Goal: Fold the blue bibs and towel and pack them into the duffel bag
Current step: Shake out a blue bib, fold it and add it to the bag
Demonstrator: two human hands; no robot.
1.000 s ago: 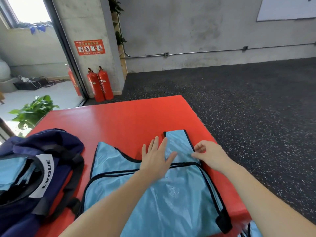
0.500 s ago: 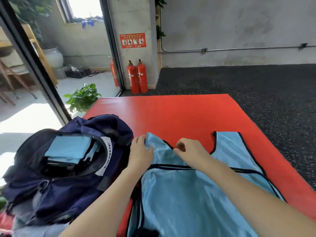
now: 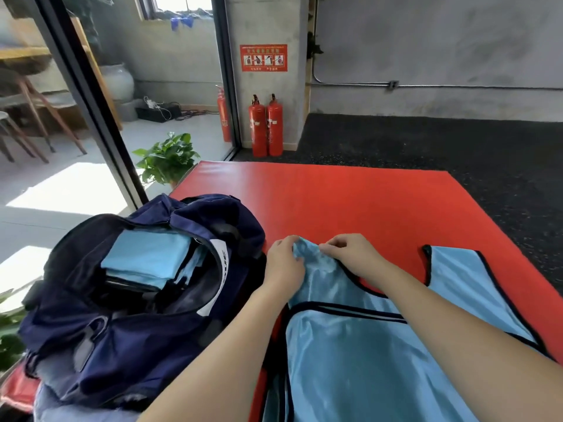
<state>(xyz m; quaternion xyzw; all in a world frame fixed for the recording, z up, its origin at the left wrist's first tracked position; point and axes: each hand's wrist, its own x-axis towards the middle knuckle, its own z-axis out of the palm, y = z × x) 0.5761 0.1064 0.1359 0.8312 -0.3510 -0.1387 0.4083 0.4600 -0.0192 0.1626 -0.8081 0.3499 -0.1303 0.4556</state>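
Both hands pinch one bib (image 3: 350,345) strap — left hand (image 3: 283,263), right hand (image 3: 350,257) — likely squaring it for a fold; bag (image 3: 128,330) waits open alongside.

Light blue bib (image 3: 359,354) with black trim on a red surface (image 3: 350,202).
Lower left: navy duffel bag (image 3: 128,339) with a white panel, light blue folded cloth (image 3: 146,257) inside; red fire extinguishers (image 3: 266,126) at upper centre.

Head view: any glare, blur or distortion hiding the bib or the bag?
Head view: sunlight burns out the floor patch at left; wide-angle lens bends the door frame; bib shows mild sheen, duffel bag interior is dark yet readable; both hands are sharp.
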